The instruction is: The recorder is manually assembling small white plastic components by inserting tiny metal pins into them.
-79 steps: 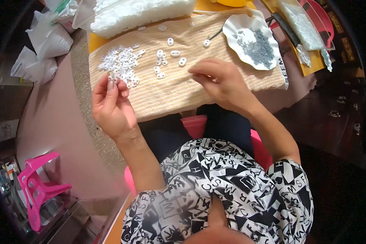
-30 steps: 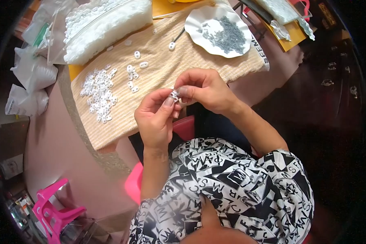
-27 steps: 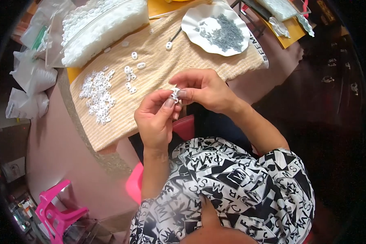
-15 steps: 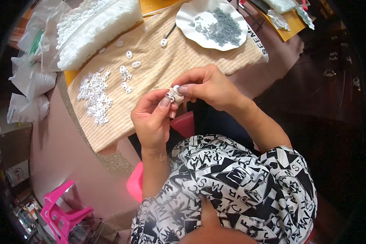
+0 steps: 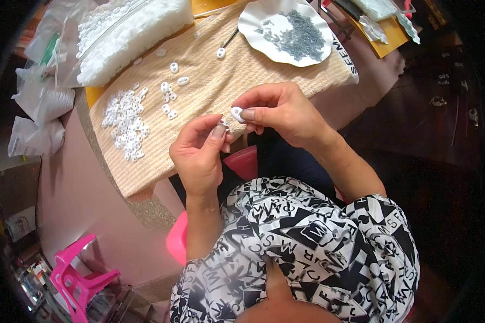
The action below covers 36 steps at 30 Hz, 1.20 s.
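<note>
Striped tabletop cloth, white pieces, pinkish floor

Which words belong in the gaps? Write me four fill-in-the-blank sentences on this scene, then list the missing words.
1. The oval piece pinched by the right hand is coloured ____.
2. The wavy-edged plate bears a heap of small pieces that are ____.
3. Seen from the person, the big pile of loose pieces on the striped cloth lies to the ____ of the plate.
4. The plastic stool at the lower left is ____.

Missing words: white; gray; left; pink.
</note>
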Tool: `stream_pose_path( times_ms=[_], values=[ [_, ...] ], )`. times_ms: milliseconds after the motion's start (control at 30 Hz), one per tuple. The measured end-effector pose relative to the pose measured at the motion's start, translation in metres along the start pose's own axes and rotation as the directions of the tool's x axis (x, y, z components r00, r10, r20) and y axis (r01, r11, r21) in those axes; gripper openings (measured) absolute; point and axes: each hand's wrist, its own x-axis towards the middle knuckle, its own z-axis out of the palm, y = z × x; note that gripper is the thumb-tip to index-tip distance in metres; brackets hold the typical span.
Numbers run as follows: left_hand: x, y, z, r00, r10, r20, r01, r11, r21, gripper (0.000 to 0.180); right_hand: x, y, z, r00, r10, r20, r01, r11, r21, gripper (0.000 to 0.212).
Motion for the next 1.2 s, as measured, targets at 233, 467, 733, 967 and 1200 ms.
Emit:
stream_pose_path(
  times_ms=[233,467,733,967,1200],
  values=[
    [0.0,0.0,0.001,0.999,-0.026,0.034,0.027,0.999,-0.026,0.016,-0.001,0.001,0.001,0.999,-0.044,-0.009,0.045,0.998,0.033,0.019],
    [-0.002,-0.005,0.003,0.994,-0.079,0.075,0.087,0.99,-0.108,0.017,0.003,0.005,-0.01,0.996,0.027,0.083,-0.03,0.999,0.037,0.016],
    [-0.004,-0.004,0.004,0.994,-0.087,0.066,0.094,0.989,-0.116,0.018,0.007,0.005,-0.014,0.993,0.032,0.117,-0.063,0.96,0.272,0.014],
    [-0.003,-0.003,0.008,0.991,-0.113,0.07,0.122,0.982,-0.145,0.017,0.006,0.014,-0.007,0.99,0.019,0.138,-0.069,0.928,0.366,0.014],
    [0.0,-0.003,0.003,0.99,-0.099,0.097,0.117,0.972,-0.202,0.016,0.001,0.007,0.001,0.996,-0.02,0.083,0.004,0.981,0.193,0.013]
  ],
)
